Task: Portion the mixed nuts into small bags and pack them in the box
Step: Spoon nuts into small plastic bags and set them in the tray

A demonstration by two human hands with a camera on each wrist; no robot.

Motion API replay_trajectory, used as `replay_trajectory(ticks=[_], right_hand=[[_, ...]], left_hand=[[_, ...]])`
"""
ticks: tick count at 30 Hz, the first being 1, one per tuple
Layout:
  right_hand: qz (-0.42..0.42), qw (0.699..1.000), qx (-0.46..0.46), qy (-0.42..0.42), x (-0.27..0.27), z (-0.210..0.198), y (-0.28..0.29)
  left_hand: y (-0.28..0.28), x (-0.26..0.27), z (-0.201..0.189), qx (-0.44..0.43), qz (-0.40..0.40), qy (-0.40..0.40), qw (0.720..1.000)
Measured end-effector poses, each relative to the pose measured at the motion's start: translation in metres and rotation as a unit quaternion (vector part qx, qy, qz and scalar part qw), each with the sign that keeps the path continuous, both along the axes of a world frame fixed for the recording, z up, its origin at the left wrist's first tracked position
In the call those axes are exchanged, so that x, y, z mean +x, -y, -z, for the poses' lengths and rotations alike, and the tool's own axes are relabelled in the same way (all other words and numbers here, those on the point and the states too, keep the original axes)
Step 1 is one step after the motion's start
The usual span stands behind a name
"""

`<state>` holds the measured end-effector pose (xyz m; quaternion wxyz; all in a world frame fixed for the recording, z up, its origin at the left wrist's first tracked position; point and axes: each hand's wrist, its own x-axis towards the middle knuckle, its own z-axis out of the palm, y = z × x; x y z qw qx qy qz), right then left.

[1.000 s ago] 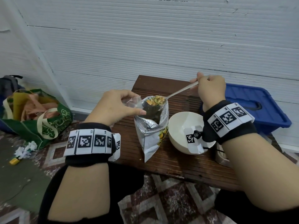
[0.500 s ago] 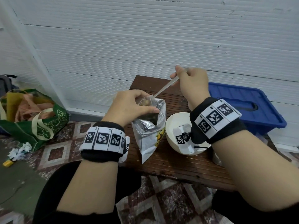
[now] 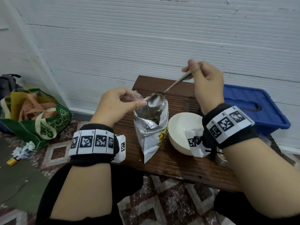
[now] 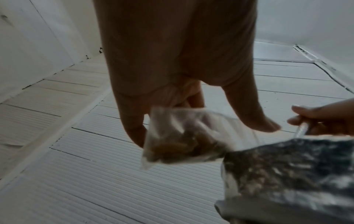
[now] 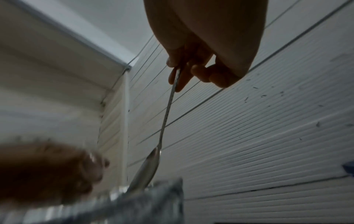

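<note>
A silver foil nut pouch (image 3: 150, 125) stands open on the dark wooden table (image 3: 178, 163). My left hand (image 3: 118, 106) pinches a small clear bag (image 4: 184, 136) with a few nuts in it, just left of the pouch mouth. My right hand (image 3: 206, 82) grips the handle of a metal spoon (image 3: 172, 87), held high. The spoon's bowl (image 3: 155, 99) is empty and hangs over the pouch opening, next to my left thumb. In the right wrist view the spoon (image 5: 166, 121) points down to the pouch rim (image 5: 134, 201).
A white bowl (image 3: 181, 130) sits right of the pouch. A blue plastic box with a lid (image 3: 253, 108) stands at the table's right, against the white wall. A green shopping bag (image 3: 37, 117) lies on the floor at the left.
The spoon carried nuts over the pouch a second ago; now it is empty. My right hand has risen and tilted the spoon down. The small bag stays pinched in my left hand.
</note>
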<state>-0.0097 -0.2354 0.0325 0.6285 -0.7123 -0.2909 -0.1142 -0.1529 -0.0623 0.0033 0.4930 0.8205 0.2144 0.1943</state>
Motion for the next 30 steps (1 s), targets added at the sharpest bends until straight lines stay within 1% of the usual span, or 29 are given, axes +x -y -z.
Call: replay_trajectory(ticks=[2, 3, 4, 6, 7, 8, 9, 11, 14, 17, 20, 23, 25, 27, 30], right_hand=[[-0.030, 0.994, -0.095, 0.044, -0.005, 0.014, -0.003], [-0.054, 0.985, -0.143, 0.074, -0.007, 0.021, -0.005], [-0.074, 0.972, -0.192, 0.116, -0.010, 0.029, -0.008], [-0.095, 0.933, -0.278, 0.208, -0.014, 0.046, -0.013], [-0.100, 0.917, -0.305, 0.238, -0.015, 0.054, -0.015], [-0.103, 0.908, -0.321, 0.251, -0.015, 0.061, -0.016], [-0.103, 0.906, -0.325, 0.249, -0.015, 0.066, -0.016], [-0.099, 0.920, -0.309, 0.221, -0.017, 0.069, -0.014], [-0.094, 0.939, -0.282, 0.171, -0.022, 0.062, -0.015], [-0.099, 0.961, -0.248, 0.073, -0.024, 0.054, -0.017], [-0.075, 0.977, -0.198, -0.033, -0.024, 0.053, -0.017], [-0.029, 0.982, -0.150, -0.112, -0.019, 0.052, -0.016], [0.016, 0.982, -0.121, -0.146, -0.013, 0.049, -0.014], [0.054, 0.980, -0.095, -0.166, -0.007, 0.047, -0.012], [0.092, 0.977, -0.088, -0.170, 0.000, 0.043, -0.007]], left_hand=[[0.002, 0.001, 0.001, 0.005, 0.027, -0.007, 1.000], [0.002, 0.002, 0.002, 0.009, 0.036, -0.012, 0.999], [0.004, 0.003, 0.002, 0.014, 0.044, -0.016, 0.999], [0.005, 0.004, 0.003, 0.022, 0.052, -0.021, 0.998], [0.004, 0.004, 0.004, 0.025, 0.053, -0.021, 0.998], [0.004, 0.004, 0.005, 0.027, 0.053, -0.020, 0.998], [0.003, 0.004, 0.005, 0.028, 0.053, -0.021, 0.998], [0.003, 0.004, 0.006, 0.029, 0.052, -0.022, 0.998], [0.003, 0.006, 0.008, 0.037, 0.046, -0.023, 0.998], [0.002, 0.006, 0.009, 0.031, 0.040, -0.027, 0.998], [0.002, 0.006, 0.008, 0.023, 0.036, -0.027, 0.999], [0.003, 0.005, 0.007, 0.028, 0.037, -0.030, 0.998], [0.004, 0.004, 0.006, 0.029, 0.038, -0.027, 0.998], [0.003, 0.003, 0.005, 0.028, 0.037, -0.020, 0.999], [0.002, 0.001, 0.004, 0.034, 0.028, -0.008, 0.999]])
